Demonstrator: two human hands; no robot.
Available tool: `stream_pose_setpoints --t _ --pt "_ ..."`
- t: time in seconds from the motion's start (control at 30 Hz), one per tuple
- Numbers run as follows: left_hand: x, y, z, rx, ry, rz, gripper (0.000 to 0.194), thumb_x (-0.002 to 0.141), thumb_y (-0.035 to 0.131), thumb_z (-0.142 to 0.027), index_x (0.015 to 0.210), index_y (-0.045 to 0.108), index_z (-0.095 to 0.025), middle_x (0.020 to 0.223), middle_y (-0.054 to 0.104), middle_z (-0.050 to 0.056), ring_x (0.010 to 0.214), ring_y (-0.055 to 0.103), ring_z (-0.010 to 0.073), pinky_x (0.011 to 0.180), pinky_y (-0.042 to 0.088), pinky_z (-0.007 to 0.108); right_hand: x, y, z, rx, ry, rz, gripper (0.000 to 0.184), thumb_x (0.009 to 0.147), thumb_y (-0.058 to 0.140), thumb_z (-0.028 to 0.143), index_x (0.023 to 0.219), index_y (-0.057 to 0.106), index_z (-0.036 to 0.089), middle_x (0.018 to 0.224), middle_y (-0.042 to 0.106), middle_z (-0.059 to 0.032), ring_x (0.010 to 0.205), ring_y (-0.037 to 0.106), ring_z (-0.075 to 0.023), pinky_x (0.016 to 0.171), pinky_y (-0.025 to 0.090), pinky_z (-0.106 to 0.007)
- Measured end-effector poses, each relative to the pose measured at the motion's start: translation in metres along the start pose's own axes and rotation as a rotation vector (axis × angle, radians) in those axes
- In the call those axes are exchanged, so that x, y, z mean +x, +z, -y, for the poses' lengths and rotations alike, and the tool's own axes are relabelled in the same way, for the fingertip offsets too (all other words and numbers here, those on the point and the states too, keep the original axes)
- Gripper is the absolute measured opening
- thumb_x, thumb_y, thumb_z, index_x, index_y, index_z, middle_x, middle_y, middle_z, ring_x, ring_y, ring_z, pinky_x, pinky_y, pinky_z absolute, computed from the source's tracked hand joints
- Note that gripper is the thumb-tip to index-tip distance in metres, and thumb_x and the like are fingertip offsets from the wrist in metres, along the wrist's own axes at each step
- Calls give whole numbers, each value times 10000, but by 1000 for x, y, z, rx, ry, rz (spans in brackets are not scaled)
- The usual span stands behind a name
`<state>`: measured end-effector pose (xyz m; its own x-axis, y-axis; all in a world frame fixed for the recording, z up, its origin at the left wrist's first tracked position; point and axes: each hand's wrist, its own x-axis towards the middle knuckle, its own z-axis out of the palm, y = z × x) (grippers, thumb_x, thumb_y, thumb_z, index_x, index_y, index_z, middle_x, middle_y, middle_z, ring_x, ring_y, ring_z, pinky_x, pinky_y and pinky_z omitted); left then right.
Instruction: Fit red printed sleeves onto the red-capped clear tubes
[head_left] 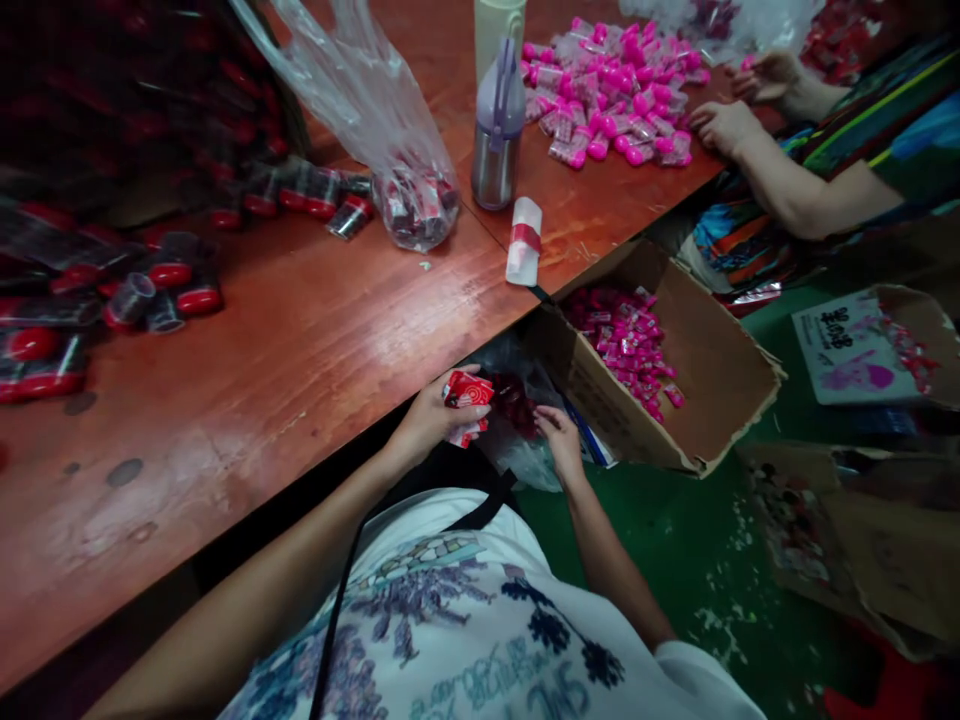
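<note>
My left hand (433,412) is closed on a small bunch of red and white packets (466,396), held just below the front edge of the wooden table (300,340). My right hand (559,435) reaches, fingers curled, into a clear plastic bag (517,420) with dark red items inside; what those fingers hold is hidden. Both hands are low, in front of my lap.
Red-capped small containers (172,285) lie at the table's left. A clear bag of them (416,205), a metal bottle (496,130) and a white roll (523,240) stand mid-table. A cardboard box (705,370) of pink items sits on the floor. Another person's hands (724,125) work at a pink pile (615,95).
</note>
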<state>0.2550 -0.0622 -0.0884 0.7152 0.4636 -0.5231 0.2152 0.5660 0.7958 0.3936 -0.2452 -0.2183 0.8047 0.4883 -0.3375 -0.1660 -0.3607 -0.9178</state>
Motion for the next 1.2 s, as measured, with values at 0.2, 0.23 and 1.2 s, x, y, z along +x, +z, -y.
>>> stream_pose_setpoints --t 0.2,0.23,1.2 --pt "-47 -15 0 -301 8 -170 575 559 823 -166 1095 619 -153 802 697 59 704 675 193 651 544 294 -53 49 72 141 -153 344 176 791 613 353 867 613 194 746 615 6 700 582 -132 664 470 -247" --pt "-53 -17 1 -315 36 -213 502 561 824 -181 1026 646 -130 788 698 64 682 668 182 634 536 275 -62 61 85 145 -188 405 178 774 643 335 886 605 202 770 615 8 709 579 -130 660 466 -241" --pt "-129 -262 -26 -581 668 -955 418 594 764 -413 903 662 -151 747 714 26 677 678 184 680 541 300 33 315 222 -449 -1074 296 465 799 594 417 1192 574 169 1343 387 -157 1277 382 -281 1053 347 -432"
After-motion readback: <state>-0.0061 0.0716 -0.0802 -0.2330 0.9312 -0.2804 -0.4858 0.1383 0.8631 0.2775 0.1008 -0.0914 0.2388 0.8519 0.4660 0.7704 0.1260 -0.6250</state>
